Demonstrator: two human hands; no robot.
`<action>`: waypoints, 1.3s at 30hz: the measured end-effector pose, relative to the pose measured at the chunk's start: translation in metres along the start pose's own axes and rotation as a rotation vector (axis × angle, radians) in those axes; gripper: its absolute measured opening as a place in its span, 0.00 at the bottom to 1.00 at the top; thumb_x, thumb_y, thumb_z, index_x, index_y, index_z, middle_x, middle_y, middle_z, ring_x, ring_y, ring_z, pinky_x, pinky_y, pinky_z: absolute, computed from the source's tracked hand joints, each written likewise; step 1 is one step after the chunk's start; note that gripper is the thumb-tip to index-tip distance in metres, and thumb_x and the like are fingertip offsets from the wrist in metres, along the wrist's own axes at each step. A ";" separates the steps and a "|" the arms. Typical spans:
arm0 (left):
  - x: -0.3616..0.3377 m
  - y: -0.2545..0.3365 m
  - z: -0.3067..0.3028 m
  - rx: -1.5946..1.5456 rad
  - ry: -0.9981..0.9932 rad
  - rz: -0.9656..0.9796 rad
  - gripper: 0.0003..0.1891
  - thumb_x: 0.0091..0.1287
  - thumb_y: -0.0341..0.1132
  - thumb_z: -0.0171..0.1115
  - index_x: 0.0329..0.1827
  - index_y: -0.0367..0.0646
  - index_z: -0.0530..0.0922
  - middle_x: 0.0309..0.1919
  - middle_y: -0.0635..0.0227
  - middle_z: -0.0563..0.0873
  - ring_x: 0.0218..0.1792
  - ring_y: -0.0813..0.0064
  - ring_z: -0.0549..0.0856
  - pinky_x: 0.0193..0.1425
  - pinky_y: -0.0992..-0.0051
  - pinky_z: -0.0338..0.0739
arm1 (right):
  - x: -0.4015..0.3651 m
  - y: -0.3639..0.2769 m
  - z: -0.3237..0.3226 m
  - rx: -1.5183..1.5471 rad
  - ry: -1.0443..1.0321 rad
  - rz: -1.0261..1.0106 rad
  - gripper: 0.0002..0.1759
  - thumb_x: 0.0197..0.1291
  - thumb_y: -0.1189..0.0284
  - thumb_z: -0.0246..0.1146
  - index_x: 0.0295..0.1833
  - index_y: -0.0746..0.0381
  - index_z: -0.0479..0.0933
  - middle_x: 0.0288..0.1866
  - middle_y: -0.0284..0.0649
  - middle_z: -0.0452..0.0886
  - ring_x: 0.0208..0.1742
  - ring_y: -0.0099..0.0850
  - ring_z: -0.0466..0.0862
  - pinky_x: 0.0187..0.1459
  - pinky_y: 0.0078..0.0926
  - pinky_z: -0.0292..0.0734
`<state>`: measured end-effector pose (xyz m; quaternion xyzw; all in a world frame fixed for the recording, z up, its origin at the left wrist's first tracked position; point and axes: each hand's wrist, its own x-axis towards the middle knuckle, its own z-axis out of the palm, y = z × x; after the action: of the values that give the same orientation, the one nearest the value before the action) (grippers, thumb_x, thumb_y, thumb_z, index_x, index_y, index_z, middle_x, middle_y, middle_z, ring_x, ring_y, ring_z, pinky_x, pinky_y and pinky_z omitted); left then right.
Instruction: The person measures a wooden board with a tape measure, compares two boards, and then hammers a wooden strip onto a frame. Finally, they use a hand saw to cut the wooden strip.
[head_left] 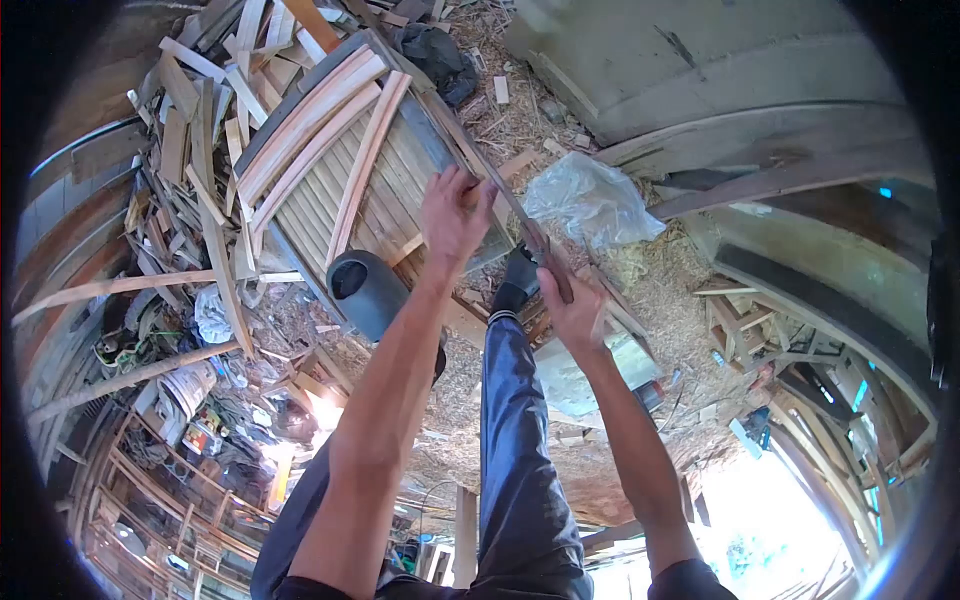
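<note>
My right hand (578, 308) is closed around the lower end of a long, narrow dark-brown wooden piece (533, 232). It slants up and left along the edge of a slatted wooden panel (330, 180). My left hand (457, 220) is bent into a fist beside that piece, over the panel's right edge; what its fingers hold, if anything, I cannot tell. Several curved pale wooden strips (368, 165) lie across the slats. Below my left hand is a dark grey rounded thing with an opening (372, 300). My dark-shod foot (516, 280) is between my hands, close to the panel.
A crumpled clear plastic bag (590, 198) lies right of the panel. Wood offcuts (190, 130) are heaped at the left, and shavings (650, 290) cover the ground. Large boards (700, 60) stand upper right, near a small wooden frame (742, 325). A black bag (437, 62) lies behind the panel.
</note>
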<state>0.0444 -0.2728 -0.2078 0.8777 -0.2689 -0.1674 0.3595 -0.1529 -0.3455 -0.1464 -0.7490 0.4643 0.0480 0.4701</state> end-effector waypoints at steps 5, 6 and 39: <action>-0.004 0.001 0.000 0.003 -0.013 0.060 0.12 0.59 0.41 0.68 0.29 0.41 0.78 0.29 0.63 0.76 0.34 0.58 0.75 0.37 0.62 0.70 | -0.052 0.013 -0.038 0.021 0.015 -0.048 0.16 0.63 0.62 0.66 0.43 0.66 0.82 0.32 0.52 0.83 0.33 0.49 0.84 0.33 0.34 0.77; -0.005 0.000 -0.001 -0.003 -0.005 0.034 0.12 0.59 0.40 0.67 0.29 0.41 0.78 0.29 0.63 0.76 0.34 0.58 0.74 0.37 0.62 0.70 | -0.063 0.020 -0.045 0.015 0.013 -0.057 0.16 0.63 0.62 0.66 0.43 0.66 0.82 0.32 0.52 0.83 0.33 0.49 0.84 0.33 0.34 0.77; -0.004 0.006 0.003 0.063 0.072 0.047 0.13 0.63 0.41 0.65 0.30 0.40 0.76 0.26 0.62 0.73 0.32 0.58 0.72 0.38 0.64 0.68 | -0.057 0.014 -0.059 -0.119 0.065 0.036 0.16 0.62 0.64 0.68 0.31 0.67 0.81 0.15 0.47 0.71 0.14 0.31 0.70 0.20 0.32 0.65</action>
<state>0.0376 -0.2757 -0.2048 0.8876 -0.2814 -0.1189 0.3449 -0.2173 -0.3546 -0.0942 -0.7684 0.4890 0.0593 0.4086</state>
